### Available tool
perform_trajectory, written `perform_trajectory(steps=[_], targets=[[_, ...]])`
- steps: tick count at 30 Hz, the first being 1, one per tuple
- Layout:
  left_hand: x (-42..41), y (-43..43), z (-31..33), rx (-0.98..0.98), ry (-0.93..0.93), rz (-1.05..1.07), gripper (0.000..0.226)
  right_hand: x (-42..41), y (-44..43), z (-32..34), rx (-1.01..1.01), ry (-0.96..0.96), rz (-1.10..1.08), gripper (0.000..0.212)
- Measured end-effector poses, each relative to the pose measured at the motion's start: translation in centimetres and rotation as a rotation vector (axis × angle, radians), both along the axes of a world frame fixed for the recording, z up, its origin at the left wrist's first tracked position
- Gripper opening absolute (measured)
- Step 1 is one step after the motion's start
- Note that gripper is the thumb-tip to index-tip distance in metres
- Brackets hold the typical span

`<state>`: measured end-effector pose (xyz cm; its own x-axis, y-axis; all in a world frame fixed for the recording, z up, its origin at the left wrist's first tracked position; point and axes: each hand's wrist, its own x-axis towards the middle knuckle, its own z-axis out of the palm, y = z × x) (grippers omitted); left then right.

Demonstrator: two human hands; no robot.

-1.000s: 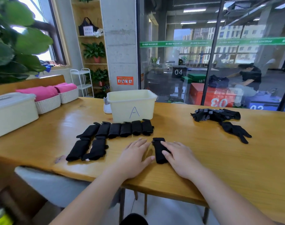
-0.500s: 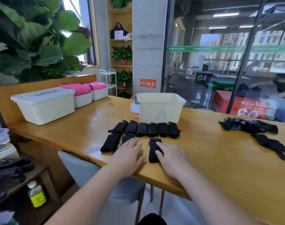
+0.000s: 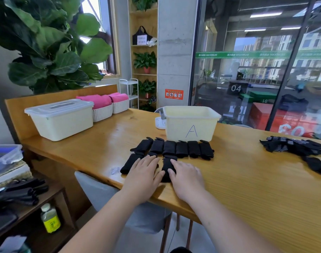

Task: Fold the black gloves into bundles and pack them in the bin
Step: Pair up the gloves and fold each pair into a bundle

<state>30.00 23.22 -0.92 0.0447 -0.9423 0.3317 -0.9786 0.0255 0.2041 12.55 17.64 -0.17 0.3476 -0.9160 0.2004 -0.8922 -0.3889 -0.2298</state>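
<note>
Since the earlier frame the newest bundle (image 3: 166,166) has slid toward 9 o'clock, so it now sits under the third piece of the upper row instead of off by the row's right end, and my view has swung left to take in more of the plant (image 3: 46,48). The right fingers (image 3: 176,164) lie straight and flat along the right side of that bundle, pressing on it without curling round it. The right hand (image 3: 187,177) behind them rests palm-down on the table (image 3: 247,179). The left hand (image 3: 144,175) is flat too, fingers spread and relaxed, its thumb touching the bundle's left edge. It covers most of a second folded piece (image 3: 152,154). Just beside it at 9 o'clock lies another folded bundle (image 3: 130,163), tilted a little. At 12 o'clock from my hands I see the row of six bundles (image 3: 176,149), packed side by side. Right behind them stands the pale bin marked A (image 3: 191,125); I cannot see inside it. The loose black gloves (image 3: 295,147) lie heaped at 2 o'clock, well apart from the folded ones. At 10 o'clock a lidded white box (image 3: 61,119) sits on the table's far corner, with two white baskets of pink cloth (image 3: 103,112) just beside it.
</note>
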Motion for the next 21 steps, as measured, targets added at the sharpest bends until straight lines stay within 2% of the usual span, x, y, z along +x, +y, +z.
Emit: perform_trajectory(steps=[3, 7, 12, 17, 21], targets=[[0.2, -0.4, -0.4, 0.057, 0.008, 0.007, 0.068, 0.4, 0.0, -0.2, 0.001, -0.015, -0.004, 0.055], [-0.1, -0.5, -0.3, 0.023, 0.038, -0.004, 0.065, 0.6, -0.1, -0.3, 0.006, -0.028, -0.008, 0.055], [0.0, -0.7, 0.0, 0.052, 0.068, 0.141, 0.064, 0.8, 0.0, -0.2, 0.018, -0.037, -0.007, 0.056], [-0.5, -0.7, 0.3, 0.092, 0.056, 0.151, 0.065, 0.8, 0.2, -0.1, 0.023, -0.049, -0.005, 0.056], [0.1, -0.9, 0.7, 0.095, 0.047, 0.250, 0.065, 0.9, 0.2, -0.1, 0.032, -0.056, -0.007, 0.056]])
